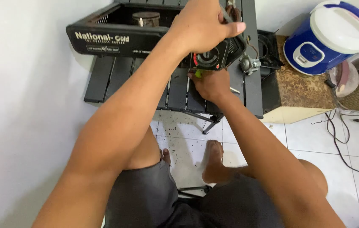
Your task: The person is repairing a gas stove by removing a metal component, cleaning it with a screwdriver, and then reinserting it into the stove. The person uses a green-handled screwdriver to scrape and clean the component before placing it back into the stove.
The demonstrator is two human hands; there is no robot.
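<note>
We are seated on a stool over a white tiled floor (314,139), working at a low black slatted table (116,76). Our left hand (202,25) is curled shut around the top of a black control panel (213,57) with a round dial, holding it tilted up off the table near the back edge. Our right hand (211,84) sits just under the panel, fingers pinched on a small green piece (198,74); what it is, we cannot tell. The black stove casing (116,29) lies open behind, a burner cap (145,17) showing inside. A metal valve part (249,64) rests loose on the table beside the panel. By our judgement the unit is stripped down, the panel detached and in hand, nothing yet refitted. A blue and white rice cooker (331,38) stands on a box well to the right.
</note>
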